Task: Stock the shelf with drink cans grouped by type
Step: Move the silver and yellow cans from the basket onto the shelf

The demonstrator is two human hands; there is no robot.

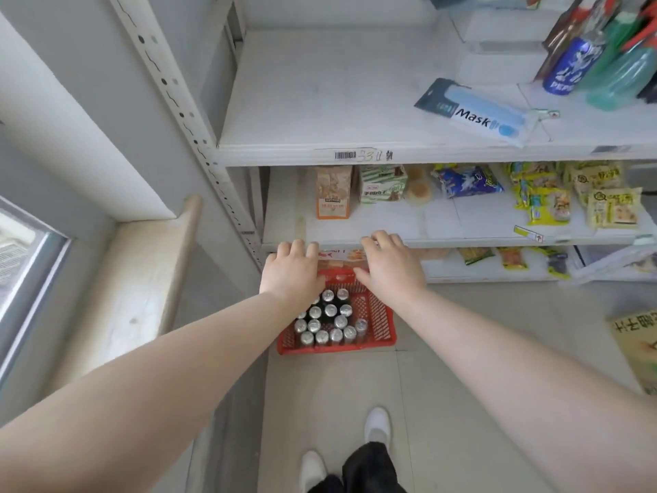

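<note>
Basket (382, 325) of cans (330, 309) on pale floor (469, 336); shelf (320, 101) beside.

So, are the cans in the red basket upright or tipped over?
Upright: the cans show their round silver tops, packed side by side in the red basket.

Left hand (293, 270) and right hand (391, 265) were held forward side by side, palms down, fingers loosely spread, over the far end of a red basket (378, 327) on the floor. Cans (330, 322) stood upright in its left part. The top shelf (320, 101) bore a mask pack (476, 113) and a blue can (569, 67) at far right.
</note>
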